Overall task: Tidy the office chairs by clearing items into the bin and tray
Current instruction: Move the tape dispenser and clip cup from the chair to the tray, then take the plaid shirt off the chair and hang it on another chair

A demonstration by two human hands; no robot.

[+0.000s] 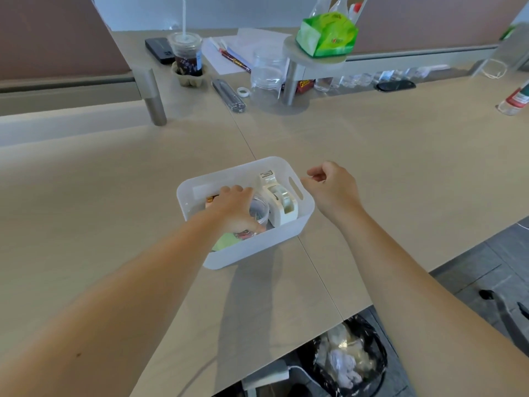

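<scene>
A white translucent tray (pixel 289 224) stands on the desk in front of me. Inside it are a white tape dispenser (pixel 279 200), a green notepad (pixel 226 242) and an orange item (pixel 211 200). My left hand (pixel 234 209) reaches down into the tray and grips a small clear round container (pixel 260 212) with colourful bits inside. My right hand (pixel 333 186) hovers just right of the tray's handle slot, fingers curled, holding nothing that I can see. A bin (pixel 352 359) with a black liner and crumpled paper stands on the floor under the desk edge.
At the back of the desk (pixel 100 196) stand an iced drink cup (pixel 186 57), papers (pixel 237 50), a clear jar (pixel 266 78), a green tissue pack (pixel 326 34) on a small stand, and a bottle (pixel 515 100) at the right. A black chair part (pixel 503 310) shows at lower right.
</scene>
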